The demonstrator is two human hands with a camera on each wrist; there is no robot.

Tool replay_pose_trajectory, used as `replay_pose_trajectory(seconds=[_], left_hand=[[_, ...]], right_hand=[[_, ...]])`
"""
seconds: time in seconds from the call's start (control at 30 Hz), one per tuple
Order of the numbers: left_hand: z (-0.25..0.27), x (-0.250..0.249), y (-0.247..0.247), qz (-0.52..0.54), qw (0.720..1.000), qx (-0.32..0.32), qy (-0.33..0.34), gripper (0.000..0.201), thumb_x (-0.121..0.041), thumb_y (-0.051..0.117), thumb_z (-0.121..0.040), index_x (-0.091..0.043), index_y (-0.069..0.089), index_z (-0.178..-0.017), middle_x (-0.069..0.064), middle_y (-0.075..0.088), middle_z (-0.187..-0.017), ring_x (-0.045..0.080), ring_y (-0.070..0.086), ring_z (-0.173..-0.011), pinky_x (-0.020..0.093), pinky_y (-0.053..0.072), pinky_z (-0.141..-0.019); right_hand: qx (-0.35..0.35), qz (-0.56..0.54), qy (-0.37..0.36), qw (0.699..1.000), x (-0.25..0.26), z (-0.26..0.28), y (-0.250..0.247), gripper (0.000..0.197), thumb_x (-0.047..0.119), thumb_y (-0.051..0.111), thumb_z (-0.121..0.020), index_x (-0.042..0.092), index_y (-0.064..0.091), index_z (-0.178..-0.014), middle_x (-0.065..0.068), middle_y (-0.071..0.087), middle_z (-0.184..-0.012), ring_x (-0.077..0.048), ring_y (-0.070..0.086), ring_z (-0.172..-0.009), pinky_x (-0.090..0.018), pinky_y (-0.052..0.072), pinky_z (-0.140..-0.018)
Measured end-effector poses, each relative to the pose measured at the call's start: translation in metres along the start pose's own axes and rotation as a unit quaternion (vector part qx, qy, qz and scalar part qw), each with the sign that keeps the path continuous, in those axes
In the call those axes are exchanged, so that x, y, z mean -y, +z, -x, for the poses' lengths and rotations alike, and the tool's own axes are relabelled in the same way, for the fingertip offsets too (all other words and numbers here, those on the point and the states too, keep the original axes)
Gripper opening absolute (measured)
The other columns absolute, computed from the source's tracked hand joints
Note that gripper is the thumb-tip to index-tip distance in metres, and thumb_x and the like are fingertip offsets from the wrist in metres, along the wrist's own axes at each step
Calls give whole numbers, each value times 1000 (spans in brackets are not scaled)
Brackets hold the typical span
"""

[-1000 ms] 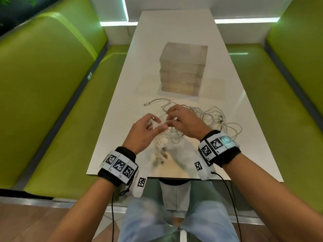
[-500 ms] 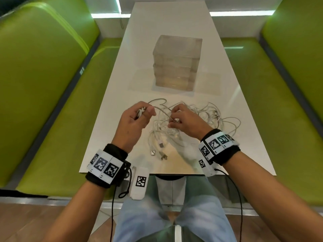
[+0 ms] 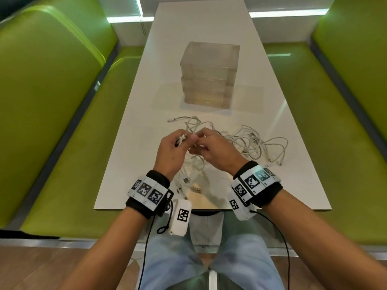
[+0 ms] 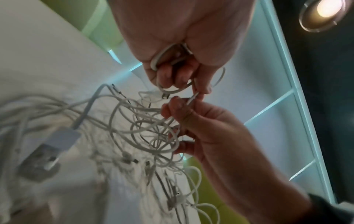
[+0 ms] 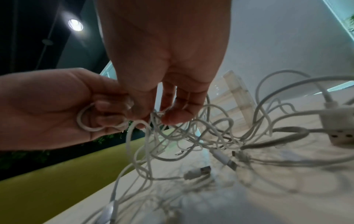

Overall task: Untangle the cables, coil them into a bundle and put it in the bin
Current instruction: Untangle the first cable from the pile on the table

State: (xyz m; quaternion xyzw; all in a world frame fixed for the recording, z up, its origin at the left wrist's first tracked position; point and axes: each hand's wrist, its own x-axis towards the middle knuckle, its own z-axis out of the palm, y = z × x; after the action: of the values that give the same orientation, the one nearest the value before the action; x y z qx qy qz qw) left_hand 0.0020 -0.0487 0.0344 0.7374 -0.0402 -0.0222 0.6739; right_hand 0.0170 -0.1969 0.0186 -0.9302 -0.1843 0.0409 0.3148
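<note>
A tangle of white cables (image 3: 247, 143) lies on the white table (image 3: 129, 155), with plugs spilling toward the near edge. My left hand (image 3: 173, 151) is raised above the tangle and grips small loops of one white cable (image 4: 168, 60) in its curled fingers. My right hand (image 3: 213, 149) is right beside it, pinching the same cable (image 4: 193, 98) between thumb and forefinger just off the left fingertips. In the right wrist view the coiled loops (image 5: 86, 121) show in the left palm, and strands hang from both hands to the heap. A clear plastic bin (image 3: 209, 74) stands farther back at the table's middle.
Green padded benches (image 3: 52, 122) run along both sides of the table. A white power strip (image 5: 339, 124) lies among the cables on the right. USB plugs (image 3: 195, 190) rest close to the near table edge. My knees sit under that edge.
My two hands have come back together after being spread apart with a strand stretched between them. The left hand now holds more loops.
</note>
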Motion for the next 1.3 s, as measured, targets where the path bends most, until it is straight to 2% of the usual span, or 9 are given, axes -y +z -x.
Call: replay_pose_trajectory(seconds=[0.1,0.23,0.37,0.5,0.67,0.8,0.93,1.1,1.3], left_hand=[[4,-10,-8,51,998,-14,26,21,-17,58,-93,-17,65,-73,-5,48,-58,9,35,-52,20,30,-51],[4,-12,-22,83,996,-15,40,31,-16,52,-96,-25,61,-68,-6,46,-62,8,32,-51,19,28,-50],[2,9,-21,-141,990,10,11,33,-47,55,-90,-16,59,-79,-2,45,-61,15,38,-59,32,33,-59],[5,14,-3,-239,967,66,-50,50,-55,57,-86,-6,59,-81,-1,47,-61,13,39,-56,29,31,-55],[4,4,1,-66,988,64,-124,53,-61,56,-78,-9,61,-69,-4,33,-53,10,28,-47,22,27,-49],[2,0,0,-79,986,88,-116,60,-55,66,-76,4,63,-78,-7,36,-49,10,30,-47,24,27,-50],[6,3,-7,-126,975,139,-119,19,-29,66,-88,-12,70,-81,-16,49,-49,2,38,-47,18,32,-52],[14,-7,-8,-101,992,51,-52,29,-25,59,-93,-14,66,-68,4,44,-57,20,36,-58,32,30,-58],[18,-30,-24,-9,999,-40,31,32,-12,54,-95,-8,55,-63,-6,43,-51,9,36,-49,19,32,-49]], right_hand=[[9,20,47,999,-13,-4,-4,19,31,64,-86,13,68,-82,0,57,-96,-18,57,-94,-36,49,-79],[11,0,54,999,-19,-5,-10,17,17,61,-88,4,71,-84,-4,63,-99,-16,61,-100,-18,35,-70],[-4,27,27,999,-11,-4,-13,16,16,58,-88,11,73,-86,-1,64,-99,-18,62,-90,-27,43,-72],[-4,94,5,996,1,1,-12,18,22,54,-88,15,70,-85,-1,61,-96,-23,60,-81,-36,49,-66],[-25,151,-2,988,4,7,-12,19,17,51,-87,16,69,-89,2,59,-97,-20,57,-85,-29,34,-59],[-33,131,6,991,9,10,-7,15,19,52,-87,12,66,-87,-1,59,-99,-22,58,-86,-28,33,-61],[-45,117,5,992,10,10,-11,19,24,54,-87,18,72,-91,3,59,-103,-19,59,-90,-28,38,-64],[-63,87,6,994,9,2,-11,19,31,61,-87,15,71,-89,2,59,-105,-16,57,-90,-25,34,-65],[-46,6,48,998,-15,-8,-13,17,26,64,-86,12,72,-81,2,60,-93,-17,61,-86,-35,49,-75]])
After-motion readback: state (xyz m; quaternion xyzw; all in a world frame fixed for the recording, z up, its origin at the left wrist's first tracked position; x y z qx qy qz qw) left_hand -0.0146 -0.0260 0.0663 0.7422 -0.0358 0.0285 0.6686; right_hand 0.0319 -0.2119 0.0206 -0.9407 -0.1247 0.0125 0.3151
